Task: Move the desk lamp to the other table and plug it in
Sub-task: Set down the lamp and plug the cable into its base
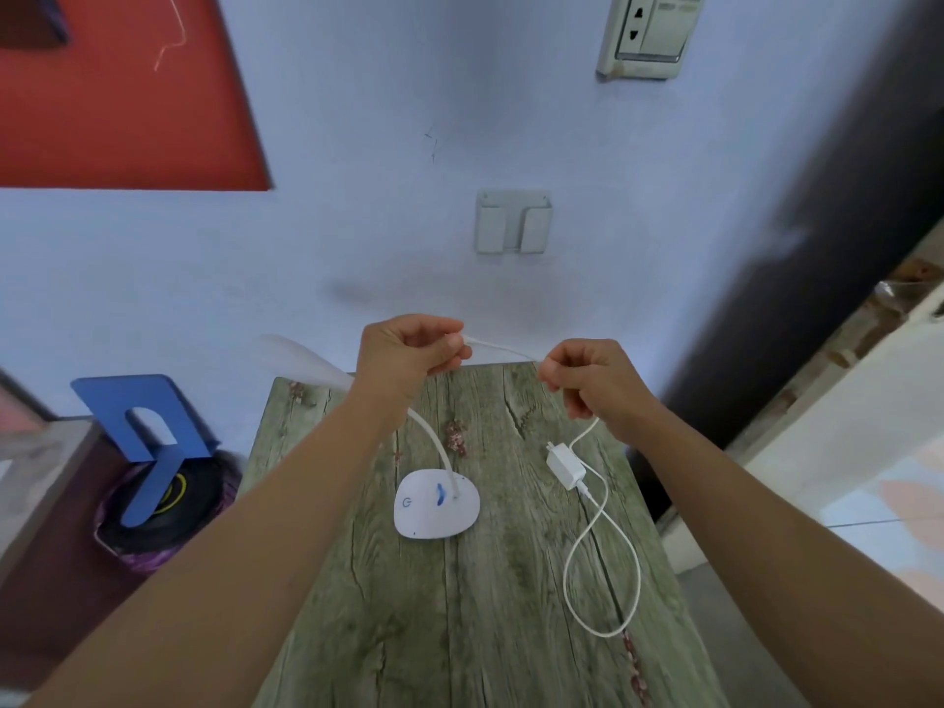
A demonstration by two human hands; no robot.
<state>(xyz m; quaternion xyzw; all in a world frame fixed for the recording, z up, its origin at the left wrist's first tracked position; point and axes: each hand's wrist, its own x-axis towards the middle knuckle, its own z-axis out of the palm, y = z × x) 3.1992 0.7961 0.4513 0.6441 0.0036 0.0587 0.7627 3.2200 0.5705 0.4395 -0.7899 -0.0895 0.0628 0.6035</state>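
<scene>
A white desk lamp (437,508) stands on a small wood-grain table (459,631), its bendy neck curving up to a head (301,362) at the left, partly behind my left arm. My left hand (408,355) pinches one end of the white cable (603,554) above the table's far edge. My right hand (592,385) grips the same cable a short way along. The cable hangs down, loops on the table and ends at a white plug adapter (566,468) lying flat. A wall socket (651,33) is high on the wall, upper right.
A grey wall holder (512,222) hangs on the pale wall above the table. A blue metal bookend (148,442) and a dark round object sit left of the table. A red panel fills the upper left. A dark door frame runs down the right.
</scene>
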